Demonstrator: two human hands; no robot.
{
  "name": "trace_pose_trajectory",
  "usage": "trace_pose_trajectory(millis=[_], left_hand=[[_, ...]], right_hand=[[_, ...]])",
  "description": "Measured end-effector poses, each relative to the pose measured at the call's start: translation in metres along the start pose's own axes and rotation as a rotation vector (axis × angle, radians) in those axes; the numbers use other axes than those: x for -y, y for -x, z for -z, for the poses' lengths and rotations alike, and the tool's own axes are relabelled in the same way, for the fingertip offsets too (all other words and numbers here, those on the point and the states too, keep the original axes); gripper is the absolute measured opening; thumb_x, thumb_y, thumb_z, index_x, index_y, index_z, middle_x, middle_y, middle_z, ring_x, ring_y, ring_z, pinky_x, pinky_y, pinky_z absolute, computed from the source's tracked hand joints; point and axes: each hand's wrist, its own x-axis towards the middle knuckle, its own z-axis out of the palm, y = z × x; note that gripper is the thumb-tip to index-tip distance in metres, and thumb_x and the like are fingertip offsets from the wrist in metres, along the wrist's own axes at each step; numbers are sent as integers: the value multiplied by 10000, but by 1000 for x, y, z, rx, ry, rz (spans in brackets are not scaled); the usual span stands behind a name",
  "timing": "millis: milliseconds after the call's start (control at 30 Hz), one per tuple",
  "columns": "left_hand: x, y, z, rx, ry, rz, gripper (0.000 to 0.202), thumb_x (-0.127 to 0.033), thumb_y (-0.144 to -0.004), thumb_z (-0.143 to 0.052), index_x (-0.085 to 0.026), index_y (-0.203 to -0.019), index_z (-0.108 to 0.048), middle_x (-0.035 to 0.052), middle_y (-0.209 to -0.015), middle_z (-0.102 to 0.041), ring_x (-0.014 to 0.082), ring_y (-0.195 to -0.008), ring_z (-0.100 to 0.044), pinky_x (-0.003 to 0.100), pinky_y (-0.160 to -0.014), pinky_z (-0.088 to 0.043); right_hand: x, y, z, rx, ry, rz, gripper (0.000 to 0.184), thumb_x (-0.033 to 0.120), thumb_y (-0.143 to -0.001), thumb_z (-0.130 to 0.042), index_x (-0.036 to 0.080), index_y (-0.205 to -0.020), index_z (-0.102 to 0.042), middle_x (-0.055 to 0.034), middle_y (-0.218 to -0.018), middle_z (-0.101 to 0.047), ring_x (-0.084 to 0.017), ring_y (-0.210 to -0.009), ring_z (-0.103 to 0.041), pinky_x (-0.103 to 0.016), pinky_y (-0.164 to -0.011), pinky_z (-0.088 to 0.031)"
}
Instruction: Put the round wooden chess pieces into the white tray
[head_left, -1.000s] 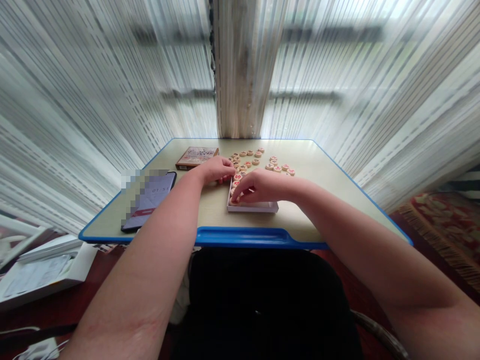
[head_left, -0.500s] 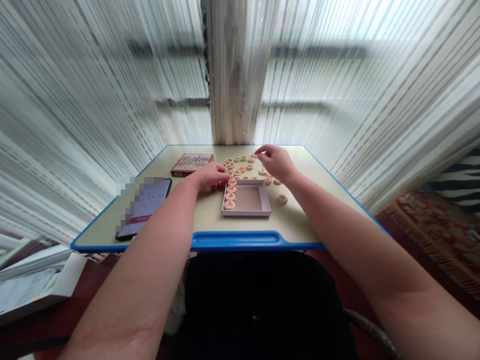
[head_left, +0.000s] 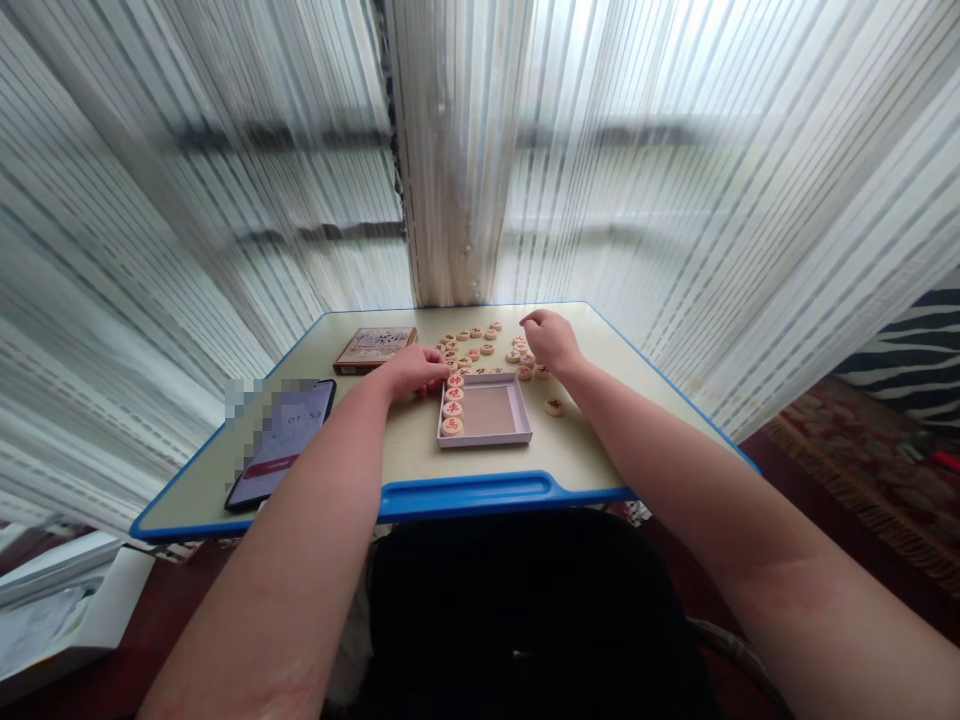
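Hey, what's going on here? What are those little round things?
A person sits at a small blue-edged table with both bare hands near round wooden Chinese chess pieces. The left hand is beside a shallow pale tray, and a row of pieces lines the tray's left side. The right hand is by the scattered pieces beyond the tray. One loose piece lies to the tray's right. A phone and a box lie on the table too.
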Motion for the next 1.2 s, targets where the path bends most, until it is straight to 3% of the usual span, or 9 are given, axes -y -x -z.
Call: trace_pose_trajectory(millis=[300, 467, 667, 900, 1200], left_hand=[[0, 1, 0, 0, 3, -1, 57, -209, -628, -583, -170, -587, -577, -35, -465, -490, 79, -414, -432, 193, -408, -348], [-1, 0, -1, -16, 9, 8, 57, -206, -627, -593, -171, -584, -579, -34, -453, -492, 80, -394, -422, 199, -399, -332], [-3, 1, -3, -47, -5, 15, 75, -197, -641, -597, -165, -580, -567, -37, -435, -492, 72, -364, -406, 190, -375, -289], [-4, 2, -4, -62, 2, 2, 50, -174, -645, -575, -161, -598, -569, -41, -439, -493, 75, -361, -422, 192, -374, -325], [-3, 1, -4, -47, 5, -5, 57, -183, -650, -581, -161, -603, -557, -43, -429, -493, 73, -357, -423, 185, -372, -319]], right_hand=[[-12, -7, 11, -87, 138, -158, 398, 134, -727, -448, 231, -1039, -676, -89, -1198, -555, -278, -1101, -474, -424, -895, -398], [-13, -7, 1, 53, 202, 27, 396, 192, -808, -411, 232, -1123, -648, -58, -1213, -580, -285, -1136, -425, -411, -942, -363], [0, 0, -14, 261, 345, 294, 410, 412, -886, -357, 321, -1212, -589, 51, -1355, -502, -290, -1211, -356, -464, -1015, -255], [3, -5, -19, 392, 435, 362, 489, 481, -914, -269, 307, -1317, -486, 34, -1439, -402, -258, -1293, -318, -436, -1078, -146], [0, -5, -24, 411, 451, 334, 565, 533, -905, -253, 276, -1395, -370, -10, -1446, -392, -280, -1305, -306, -443, -1072, -197]])
